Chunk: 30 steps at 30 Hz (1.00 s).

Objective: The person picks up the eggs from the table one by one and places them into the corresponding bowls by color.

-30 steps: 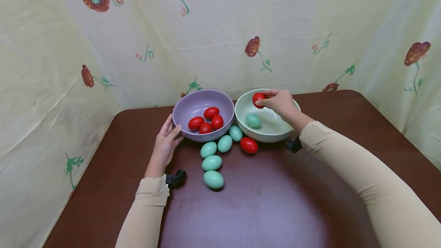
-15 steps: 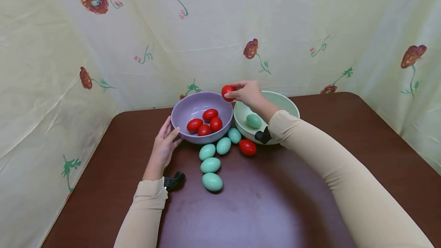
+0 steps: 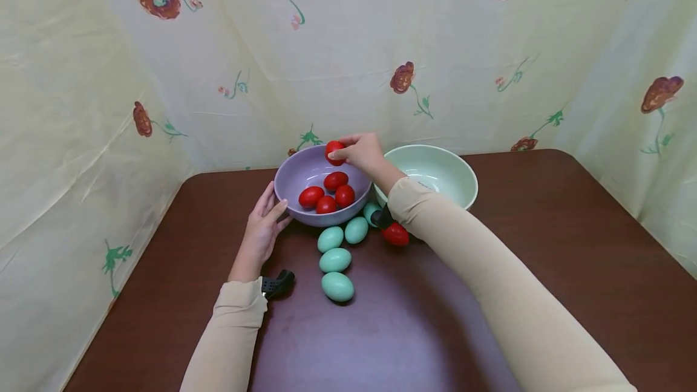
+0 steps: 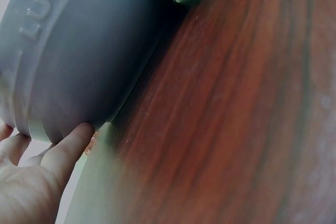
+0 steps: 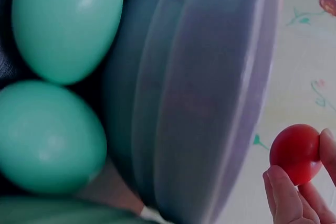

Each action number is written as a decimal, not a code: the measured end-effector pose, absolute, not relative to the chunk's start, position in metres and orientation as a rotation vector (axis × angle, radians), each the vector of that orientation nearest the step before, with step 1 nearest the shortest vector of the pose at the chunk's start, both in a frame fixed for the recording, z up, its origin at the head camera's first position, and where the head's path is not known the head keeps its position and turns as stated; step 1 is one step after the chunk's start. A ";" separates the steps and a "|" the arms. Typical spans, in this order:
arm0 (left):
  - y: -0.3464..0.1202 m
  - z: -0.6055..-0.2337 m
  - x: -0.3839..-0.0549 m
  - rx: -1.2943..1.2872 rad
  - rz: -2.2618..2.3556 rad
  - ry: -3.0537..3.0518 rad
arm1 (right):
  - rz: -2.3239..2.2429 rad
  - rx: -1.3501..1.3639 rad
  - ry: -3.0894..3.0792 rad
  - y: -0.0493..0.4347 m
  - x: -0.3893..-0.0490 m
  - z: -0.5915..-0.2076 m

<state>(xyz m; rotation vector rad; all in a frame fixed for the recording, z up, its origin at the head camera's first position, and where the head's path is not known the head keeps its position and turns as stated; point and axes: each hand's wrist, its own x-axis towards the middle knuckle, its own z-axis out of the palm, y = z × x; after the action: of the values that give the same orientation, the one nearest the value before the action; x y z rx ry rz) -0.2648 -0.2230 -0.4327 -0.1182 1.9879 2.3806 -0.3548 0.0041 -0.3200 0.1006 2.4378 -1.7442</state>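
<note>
In the head view my right hand (image 3: 363,153) pinches a red egg (image 3: 334,153) over the far inner side of the purple bowl (image 3: 291,177). The right wrist view shows that red egg (image 5: 295,153) between thumb and fingertips, beyond the bowl's rim. Several red eggs (image 3: 311,197) lie inside the bowl. My left hand (image 3: 261,231) rests against the bowl's left side, thumb near the rim. In the left wrist view its fairly straight fingers (image 4: 71,150) touch the bowl's outer wall (image 4: 100,51).
A pale green bowl (image 3: 454,177) stands right of the purple one, partly behind the right forearm. Several mint-green eggs (image 3: 335,260) form a curved line on the brown table (image 3: 544,247). Another red egg (image 3: 395,235) lies near the green bowl. A flowered cloth (image 3: 348,47) hangs behind.
My right hand has carried the red egg left from over the green bowl to over the purple bowl. The forearm now hides the green egg seen in the green bowl. The left hand stays put.
</note>
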 end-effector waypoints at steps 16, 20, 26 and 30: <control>-0.234 -0.438 -0.252 -0.162 2.366 2.011 | -1.518 -0.066 2.502 -0.033 -0.349 -0.354; -0.235 -0.436 -0.254 -0.133 2.371 2.007 | -1.513 -0.129 2.496 -0.037 -0.353 -0.358; -0.230 -0.432 -0.259 -0.106 2.383 1.996 | -1.436 -0.211 2.533 -0.035 -0.354 -0.359; -0.226 -0.431 -0.263 -0.083 2.381 1.982 | -1.428 -0.218 2.557 -0.032 -0.352 -0.359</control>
<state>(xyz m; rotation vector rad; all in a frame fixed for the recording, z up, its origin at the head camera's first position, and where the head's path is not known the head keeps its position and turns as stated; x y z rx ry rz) -0.2633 -0.2264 -0.4310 -0.0833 1.9823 2.3808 -0.3519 -0.0321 -0.3590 -0.2184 2.5568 -1.4279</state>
